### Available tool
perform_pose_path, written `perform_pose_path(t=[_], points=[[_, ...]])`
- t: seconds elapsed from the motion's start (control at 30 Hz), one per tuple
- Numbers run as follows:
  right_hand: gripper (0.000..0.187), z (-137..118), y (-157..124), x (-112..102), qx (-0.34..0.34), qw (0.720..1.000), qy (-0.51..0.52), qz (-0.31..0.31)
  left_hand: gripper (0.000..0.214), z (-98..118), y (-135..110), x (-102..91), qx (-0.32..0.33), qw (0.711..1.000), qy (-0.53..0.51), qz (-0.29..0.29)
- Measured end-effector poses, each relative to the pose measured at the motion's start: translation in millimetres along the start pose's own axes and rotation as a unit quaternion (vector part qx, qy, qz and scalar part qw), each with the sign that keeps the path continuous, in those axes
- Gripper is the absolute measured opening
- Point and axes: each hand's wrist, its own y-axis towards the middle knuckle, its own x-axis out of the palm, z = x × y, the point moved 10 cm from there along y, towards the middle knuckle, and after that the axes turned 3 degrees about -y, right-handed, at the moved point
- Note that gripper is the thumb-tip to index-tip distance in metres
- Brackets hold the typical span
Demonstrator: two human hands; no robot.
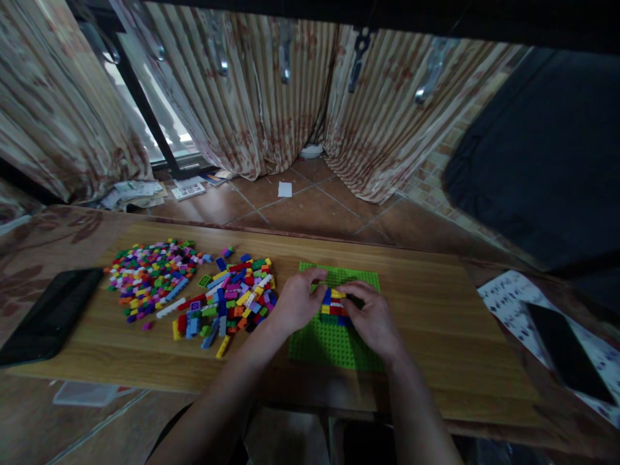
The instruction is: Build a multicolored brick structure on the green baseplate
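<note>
A green baseplate (334, 345) lies on the wooden table (436, 323) in front of me. On it stands a small stack of blue, yellow and red bricks (332, 305). My left hand (296, 300) rests at the stack's left side, fingers curled and touching it. My right hand (371, 316) presses on the stack from the right, fingertips closed on its upper bricks. Part of the stack is hidden under both hands.
A heap of loose coloured bricks (227, 297) lies left of the plate, a heap of smaller pieces (148, 271) farther left. A dark tablet (48, 316) sits at the table's left end, a phone (564, 352) on printed paper at the right.
</note>
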Motion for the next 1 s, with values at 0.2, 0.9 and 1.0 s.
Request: perform_pose_path(t=[0.2,0.9,1.0], points=[[0.02,0,1,-1,-0.001,1.0,0.015,-0.008,0.033,-1,5,14.9,0.008,1.0,-0.017,-0.013],[0.017,38,10,6,0.123,0.985,0.12,0.011,0.031,-4,9,19.8,-0.044,0.999,-0.002,0.006],[0.017,40,13,8,0.131,0.984,0.121,-0.003,0.032,-5,11,20.7,-0.05,0.999,0.005,0.007]])
